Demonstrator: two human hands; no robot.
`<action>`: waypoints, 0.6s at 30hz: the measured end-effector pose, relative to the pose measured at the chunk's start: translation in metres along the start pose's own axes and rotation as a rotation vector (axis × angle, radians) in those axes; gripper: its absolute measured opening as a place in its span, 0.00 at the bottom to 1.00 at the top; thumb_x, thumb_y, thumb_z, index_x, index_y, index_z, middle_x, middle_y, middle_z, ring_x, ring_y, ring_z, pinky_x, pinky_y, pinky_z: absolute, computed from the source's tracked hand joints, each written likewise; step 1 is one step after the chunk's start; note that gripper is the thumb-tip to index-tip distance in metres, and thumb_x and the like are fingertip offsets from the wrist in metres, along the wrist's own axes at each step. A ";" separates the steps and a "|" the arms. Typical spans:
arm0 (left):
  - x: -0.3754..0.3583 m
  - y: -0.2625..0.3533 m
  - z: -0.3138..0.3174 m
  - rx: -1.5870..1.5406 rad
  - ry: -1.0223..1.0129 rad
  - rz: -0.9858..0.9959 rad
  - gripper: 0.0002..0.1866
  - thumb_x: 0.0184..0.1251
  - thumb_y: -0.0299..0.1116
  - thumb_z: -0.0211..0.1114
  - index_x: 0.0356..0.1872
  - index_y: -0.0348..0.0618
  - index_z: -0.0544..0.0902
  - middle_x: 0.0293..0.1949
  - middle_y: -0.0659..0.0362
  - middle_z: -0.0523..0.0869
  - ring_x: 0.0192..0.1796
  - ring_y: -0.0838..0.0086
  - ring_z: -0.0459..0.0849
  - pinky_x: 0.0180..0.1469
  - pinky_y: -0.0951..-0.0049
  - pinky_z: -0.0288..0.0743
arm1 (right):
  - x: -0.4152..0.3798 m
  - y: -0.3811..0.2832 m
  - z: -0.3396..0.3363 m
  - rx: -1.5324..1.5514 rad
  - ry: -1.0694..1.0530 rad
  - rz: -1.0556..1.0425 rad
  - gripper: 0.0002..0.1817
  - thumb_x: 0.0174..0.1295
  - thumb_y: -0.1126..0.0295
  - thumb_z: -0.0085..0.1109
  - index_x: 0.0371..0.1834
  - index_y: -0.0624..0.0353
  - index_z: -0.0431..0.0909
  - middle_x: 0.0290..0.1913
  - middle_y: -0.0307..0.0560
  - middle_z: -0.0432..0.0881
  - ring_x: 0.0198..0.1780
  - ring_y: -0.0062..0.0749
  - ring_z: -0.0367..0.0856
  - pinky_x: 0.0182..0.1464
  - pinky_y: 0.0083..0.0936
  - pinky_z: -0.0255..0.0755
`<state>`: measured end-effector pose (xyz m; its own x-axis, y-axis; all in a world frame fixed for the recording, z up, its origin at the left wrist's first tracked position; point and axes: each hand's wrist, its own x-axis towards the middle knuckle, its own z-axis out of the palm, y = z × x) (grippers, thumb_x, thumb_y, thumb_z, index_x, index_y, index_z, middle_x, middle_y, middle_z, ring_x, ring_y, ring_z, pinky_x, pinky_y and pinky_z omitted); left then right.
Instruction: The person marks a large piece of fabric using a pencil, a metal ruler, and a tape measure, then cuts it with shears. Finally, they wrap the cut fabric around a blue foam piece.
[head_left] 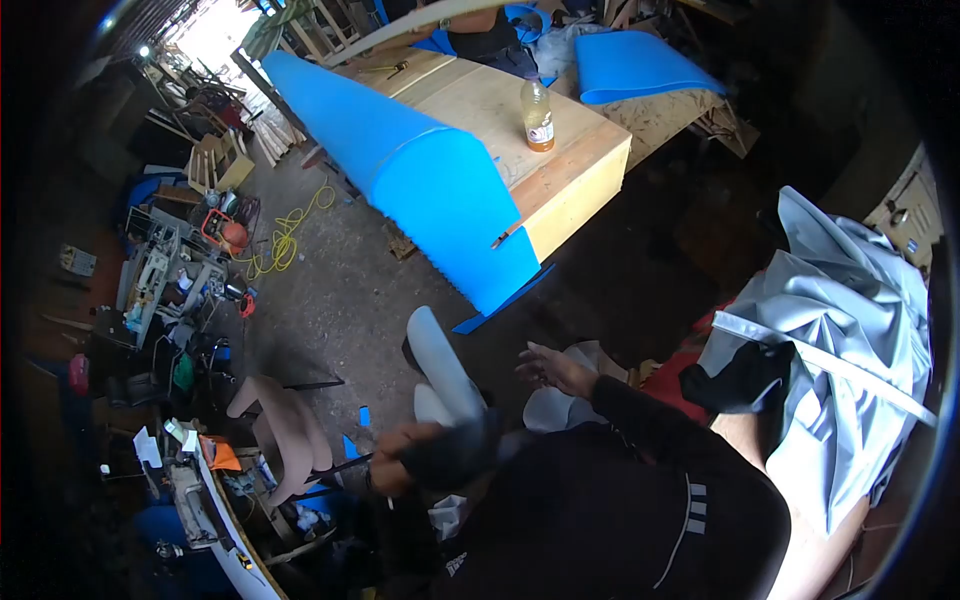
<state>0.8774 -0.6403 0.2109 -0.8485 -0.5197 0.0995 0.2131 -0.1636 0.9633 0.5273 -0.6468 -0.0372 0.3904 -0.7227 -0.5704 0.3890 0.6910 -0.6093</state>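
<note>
My left hand (400, 458), blurred, has its fingers curled at a dark, smeared shape (455, 452) that I cannot make out. Just above it a curved light-grey piece (440, 362) stands up from the same spot. My right hand (560, 370) is to the right of that piece, fingers stretched out and apart, touching nothing that shows. Below my right hand lies a rounded pale-grey piece (562, 410), partly hidden by my dark sleeve.
Blue sheet (450, 190) drapes over the end of a wooden workbench (580, 180) with a bottle (538, 118) on top. A person (488, 40) is behind it. Silver fabric (830, 300) is piled right. Yellow cord (285, 240) and blue scraps (350, 446) lie on the floor.
</note>
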 end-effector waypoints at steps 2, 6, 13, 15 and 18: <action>0.033 0.028 0.048 -0.030 0.078 0.080 0.14 0.70 0.35 0.63 0.35 0.31 0.88 0.46 0.40 0.89 0.46 0.56 0.90 0.50 0.57 0.83 | 0.024 -0.011 -0.014 0.167 -0.029 0.102 0.38 0.77 0.39 0.53 0.77 0.57 0.66 0.65 0.51 0.81 0.65 0.45 0.80 0.68 0.43 0.74; 0.075 -0.001 0.080 -0.328 0.413 0.837 0.12 0.66 0.31 0.63 0.27 0.32 0.85 0.35 0.36 0.89 0.37 0.46 0.91 0.45 0.48 0.85 | 0.016 -0.027 -0.005 0.013 -0.094 -0.483 0.30 0.79 0.45 0.53 0.72 0.55 0.70 0.65 0.53 0.81 0.63 0.44 0.80 0.67 0.44 0.73; 0.079 0.048 0.070 0.012 -0.055 0.139 0.15 0.65 0.30 0.57 0.30 0.23 0.84 0.40 0.34 0.89 0.42 0.41 0.90 0.58 0.46 0.81 | 0.029 -0.091 0.006 0.286 -0.160 -0.218 0.18 0.77 0.60 0.58 0.63 0.57 0.81 0.56 0.51 0.86 0.55 0.38 0.85 0.62 0.38 0.77; 0.056 0.057 0.070 0.083 0.180 -0.102 0.19 0.68 0.35 0.58 0.35 0.22 0.85 0.42 0.38 0.89 0.51 0.48 0.89 0.65 0.52 0.76 | 0.035 -0.123 0.016 0.255 -0.031 -0.203 0.16 0.77 0.62 0.59 0.59 0.59 0.83 0.49 0.48 0.88 0.48 0.35 0.87 0.57 0.35 0.80; -0.006 0.048 0.030 0.478 0.453 -0.272 0.21 0.71 0.41 0.64 0.47 0.26 0.85 0.48 0.45 0.89 0.60 0.58 0.86 0.67 0.59 0.74 | -0.021 -0.183 0.048 0.311 0.100 -0.498 0.14 0.75 0.65 0.63 0.55 0.62 0.86 0.43 0.42 0.90 0.43 0.26 0.87 0.50 0.28 0.81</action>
<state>0.8780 -0.6200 0.2637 -0.5348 -0.8269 -0.1738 -0.3017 -0.0052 0.9534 0.4877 -0.7576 0.1128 0.0241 -0.9487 -0.3154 0.7371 0.2300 -0.6354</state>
